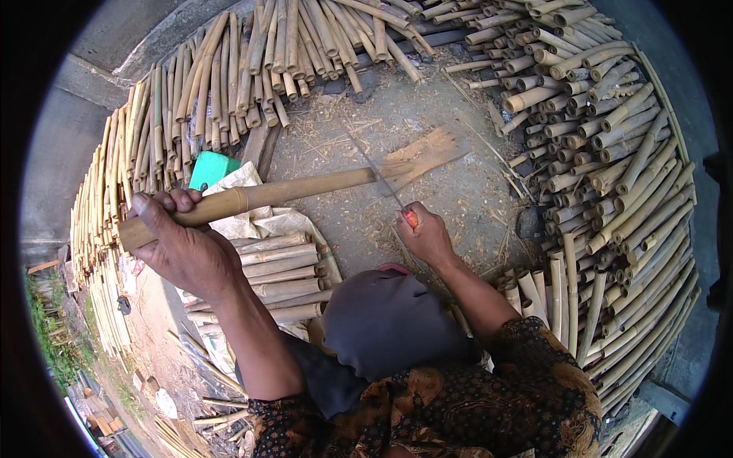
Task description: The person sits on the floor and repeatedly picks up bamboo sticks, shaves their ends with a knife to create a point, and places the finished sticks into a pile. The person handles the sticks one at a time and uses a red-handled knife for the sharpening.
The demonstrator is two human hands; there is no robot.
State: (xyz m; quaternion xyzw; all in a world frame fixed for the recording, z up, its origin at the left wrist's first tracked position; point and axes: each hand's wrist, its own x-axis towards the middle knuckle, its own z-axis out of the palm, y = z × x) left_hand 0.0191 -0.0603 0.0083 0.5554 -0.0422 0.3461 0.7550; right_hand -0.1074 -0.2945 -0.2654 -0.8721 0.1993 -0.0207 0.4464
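Note:
My left hand (pixel 179 240) is closed round the near left end of a bamboo pole (pixel 282 191). The pole slants away to the right, its far end lying on a worn wooden block (pixel 435 156) on the ground. In my right hand (pixel 427 233) is the red-orange handle of what looks like a handsaw (pixel 372 166). Its long, narrow blade lies across the pole close to the block and points away to the upper left. Teeth are too small to make out.
Stacked bamboo lengths (pixel 603 137) line the right side, and more bamboo poles (pixel 290 38) lean along the back and left. Cut pieces (pixel 279 267) lie on pale sacking (pixel 244 183) beside my left forearm. A green container (pixel 211 169) stands behind the pole. Shavings litter the concrete floor (pixel 343 229).

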